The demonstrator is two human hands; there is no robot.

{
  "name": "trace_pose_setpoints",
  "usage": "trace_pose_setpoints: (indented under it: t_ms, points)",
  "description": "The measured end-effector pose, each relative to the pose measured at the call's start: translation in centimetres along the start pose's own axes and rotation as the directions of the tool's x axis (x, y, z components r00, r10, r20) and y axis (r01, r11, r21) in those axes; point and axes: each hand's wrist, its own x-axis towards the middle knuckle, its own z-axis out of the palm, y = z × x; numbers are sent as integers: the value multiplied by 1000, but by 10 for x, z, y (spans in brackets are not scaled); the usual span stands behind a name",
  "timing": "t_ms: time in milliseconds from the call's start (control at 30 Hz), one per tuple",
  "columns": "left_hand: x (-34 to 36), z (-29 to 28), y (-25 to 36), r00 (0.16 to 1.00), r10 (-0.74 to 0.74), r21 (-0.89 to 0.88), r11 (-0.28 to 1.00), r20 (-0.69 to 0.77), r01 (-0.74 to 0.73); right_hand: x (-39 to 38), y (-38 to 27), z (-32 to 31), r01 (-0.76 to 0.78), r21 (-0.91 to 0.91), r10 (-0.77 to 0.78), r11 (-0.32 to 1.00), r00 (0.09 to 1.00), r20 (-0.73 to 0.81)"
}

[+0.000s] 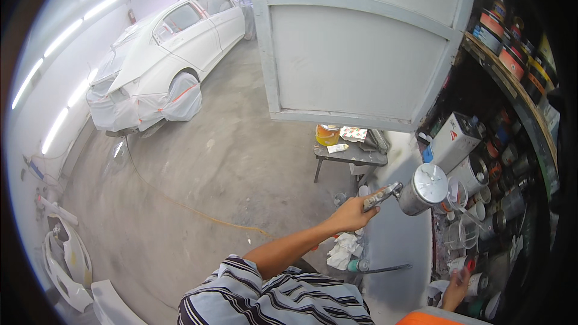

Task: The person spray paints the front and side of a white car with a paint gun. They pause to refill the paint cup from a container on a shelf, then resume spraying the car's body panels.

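Observation:
My left hand is closed round the grip of a spray gun, held out over the grey work surface. The gun carries a round metal paint cup with a pale, paint-marked lid. Low on the right, my right hand has its fingers curled against a small white-and-red can, partly hidden by the fingers. Clear plastic cups and tins stand just beyond that hand. A crumpled white paper, a small green-capped container and a dark stick lie on or beside the work surface.
Crowded shelves of paint cans line the right side. A large grey panel door stands ahead, above a small table. A masked white car is far left. A yellow hose crosses the floor; bumper parts lie left.

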Motion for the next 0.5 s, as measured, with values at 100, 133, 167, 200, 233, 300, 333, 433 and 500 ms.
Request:
trace_pose_setpoints:
  t_ms: [100,133,167,200,233,300,333,433,500]
  points:
    - [-13,-43,-1,995,6,-5,1000,-95,-7,-30,-125,73,116,268,-253,956,787,562]
    - [-22,-56,-3,991,3,-23,1000,-134,-7,-45,-164,101,168,367,-382,915,655,652]
    - [-32,-73,-6,985,4,-42,999,-173,-11,-65,-203,134,99,485,-435,869,621,652]
    - [-39,-92,-10,990,-67,-37,997,-124,63,-88,-241,171,28,632,-530,774,575,623]
    - [-47,-111,-15,984,-59,-49,997,-169,52,-112,-276,203,-39,682,-547,731,564,619]
    - [-68,-144,-30,965,-44,-73,997,-259,25,-151,-337,253,-53,701,-573,711,535,622]
    - [-76,-163,-39,972,-57,-87,995,-228,38,-166,-367,275,6,682,-586,731,517,624]
    - [-100,-212,-67,959,29,-142,987,-282,-72,-208,-432,315,-61,714,-606,697,482,633]
    - [-113,-245,-86,916,183,-100,967,-358,-232,-229,-474,339,-59,743,-622,667,504,599]
